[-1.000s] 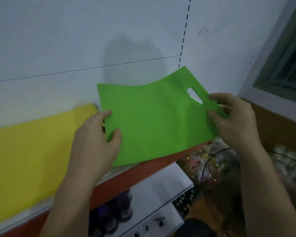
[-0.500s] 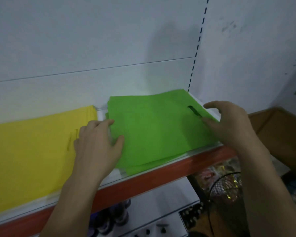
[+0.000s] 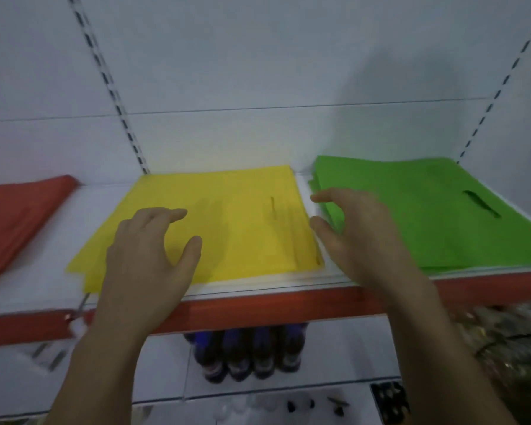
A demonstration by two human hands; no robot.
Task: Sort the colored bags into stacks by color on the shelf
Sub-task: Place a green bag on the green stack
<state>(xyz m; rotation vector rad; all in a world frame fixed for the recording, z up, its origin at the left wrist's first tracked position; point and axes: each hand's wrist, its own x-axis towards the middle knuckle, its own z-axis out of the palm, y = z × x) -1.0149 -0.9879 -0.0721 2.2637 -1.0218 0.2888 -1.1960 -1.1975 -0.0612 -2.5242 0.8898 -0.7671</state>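
Your left hand (image 3: pixel 147 259) hovers loose over the yellow bags (image 3: pixel 245 216) on the shelf (image 3: pixel 258 308) — holding nothing. Your right hand (image 3: pixel 359 237), fingers spread, seems to brush the green bags (image 3: pixel 426 222) at three o'clock — blurry there. Red bags (image 3: pixel 15 216) lie at nine.

This looks like a small shop. The fixture is retail gondola shelving: a white back panel (image 3: pixel 258 56) with slotted uprights (image 3: pixel 117 99) carries a white shelf (image 3: pixel 258 311) with a red strip along its front edge. Flat stacks of yellow bags (image 3: pixel 233 216), green bags (image 3: pixel 426 216) and red bags (image 3: pixel 15 216) lie on it. A row of dark bottles (image 3: pixel 245 357) stands on the tier below, beside what may be packaged goods (image 3: pixel 503 338), too blurred to name.
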